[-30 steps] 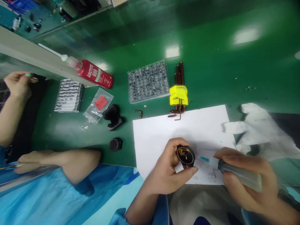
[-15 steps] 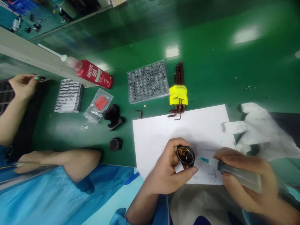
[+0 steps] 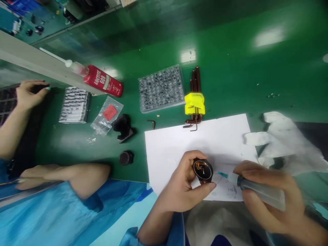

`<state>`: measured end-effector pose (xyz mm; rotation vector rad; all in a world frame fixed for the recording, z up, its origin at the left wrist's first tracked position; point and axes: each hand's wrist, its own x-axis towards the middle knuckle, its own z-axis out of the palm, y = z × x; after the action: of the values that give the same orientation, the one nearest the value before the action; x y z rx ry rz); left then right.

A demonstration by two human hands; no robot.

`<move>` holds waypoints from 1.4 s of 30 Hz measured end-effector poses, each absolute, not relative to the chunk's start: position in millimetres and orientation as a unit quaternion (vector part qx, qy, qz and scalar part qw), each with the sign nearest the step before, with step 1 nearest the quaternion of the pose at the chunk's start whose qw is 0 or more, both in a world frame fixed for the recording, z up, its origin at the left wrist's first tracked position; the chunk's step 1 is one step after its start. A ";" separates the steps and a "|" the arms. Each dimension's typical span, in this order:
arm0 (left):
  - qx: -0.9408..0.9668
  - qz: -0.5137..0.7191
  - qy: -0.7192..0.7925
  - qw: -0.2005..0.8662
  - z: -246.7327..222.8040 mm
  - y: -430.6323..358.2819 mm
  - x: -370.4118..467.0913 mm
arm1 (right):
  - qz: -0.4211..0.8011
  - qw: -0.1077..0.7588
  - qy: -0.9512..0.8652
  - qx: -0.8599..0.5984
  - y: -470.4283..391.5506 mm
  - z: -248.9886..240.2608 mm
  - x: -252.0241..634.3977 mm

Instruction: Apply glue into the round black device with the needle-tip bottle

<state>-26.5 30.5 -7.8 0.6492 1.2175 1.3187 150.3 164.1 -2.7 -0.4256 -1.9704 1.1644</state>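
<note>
With the round black part (image 3: 203, 169) pinched in the left hand (image 3: 183, 186) over the white paper (image 3: 200, 143), and the dispenser (image 3: 258, 191) (teal-tipped) clasped by the right hand (image 3: 269, 198), adhesive could be smeared if either grip slipped.

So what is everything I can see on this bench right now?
Green bench top: one, under everything.
White paper sheet: one, near edge.
Red adhesive bottle: one, lying on its side, far left.
Clear plastic parts tray: one, centre.
Hex keys in yellow holder: one set, beside the tray.
Loose hex key: one, dark.
Plastic bag with red label: one.
Black parts: two, left of the paper.
White glove: one, right.
Co-worker's arms: two, left.
Left hand: holds round black part.
Right hand: holds clear syringe with teal tip.
</note>
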 end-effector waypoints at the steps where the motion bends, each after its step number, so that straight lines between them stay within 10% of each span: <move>1: 0.277 0.562 0.521 0.579 -7.8 30.3 -26.6 | 0.455 0.396 -0.778 -0.176 163.4 -3.2 151.1; 42: 0.243 0.540 0.504 0.629 -6.0 25.3 -33.2 | 0.464 0.375 -0.775 -0.209 157.7 -0.8 154.6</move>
<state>-33.2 25.3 -6.0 0.5564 1.1540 1.2366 154.6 157.7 -0.8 -0.5345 -1.9839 1.1890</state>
